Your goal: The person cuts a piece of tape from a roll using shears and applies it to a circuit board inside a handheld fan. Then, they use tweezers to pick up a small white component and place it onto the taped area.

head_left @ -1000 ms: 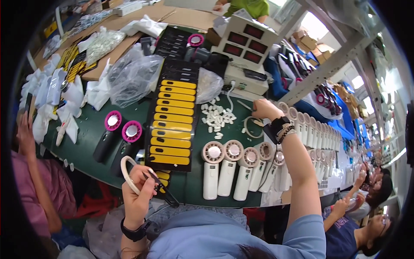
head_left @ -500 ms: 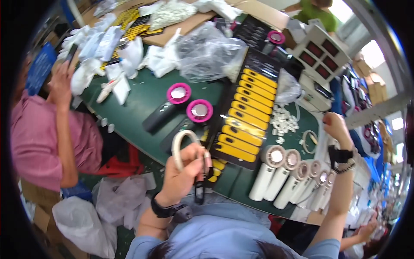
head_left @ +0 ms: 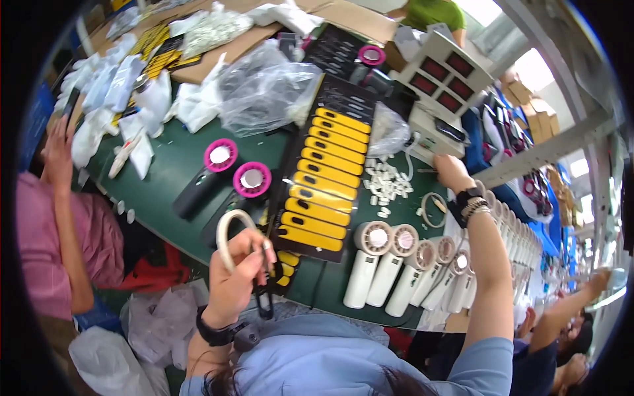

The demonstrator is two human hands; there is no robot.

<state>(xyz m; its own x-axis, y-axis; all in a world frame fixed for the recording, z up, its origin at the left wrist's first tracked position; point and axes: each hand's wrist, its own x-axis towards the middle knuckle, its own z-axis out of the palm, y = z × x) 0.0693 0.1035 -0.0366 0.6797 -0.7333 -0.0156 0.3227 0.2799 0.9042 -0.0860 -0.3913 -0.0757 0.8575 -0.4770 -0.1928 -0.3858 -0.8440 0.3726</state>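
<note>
My left hand [head_left: 232,280] is closed near the table's front edge. A cream-white ring [head_left: 223,239], like a narrow tape roll, is held in its fingers along with a slim black loop-shaped piece [head_left: 265,302] that hangs down. My right hand [head_left: 453,174] reaches to the far right, fingers curled beside a white box-like device [head_left: 426,135]. A thin light piece lies at its fingertips; whether it is gripped I cannot tell. White handheld fans [head_left: 364,280] stand in a row nearer me. Left of them lies a black sheet with yellow strips [head_left: 317,191].
Two dark fans with pink rims [head_left: 252,179] lie left of the sheet. Small white pieces [head_left: 388,185] are piled near a pale coil [head_left: 434,210]. Clear plastic bags [head_left: 264,89] crowd the back. A person in pink [head_left: 69,244] sits at the left; a metal rail [head_left: 541,153] crosses the right.
The view has shifted, so the table's things appear farther left. My right hand now is closer to the white device. The left hand still holds the ring and black piece.
</note>
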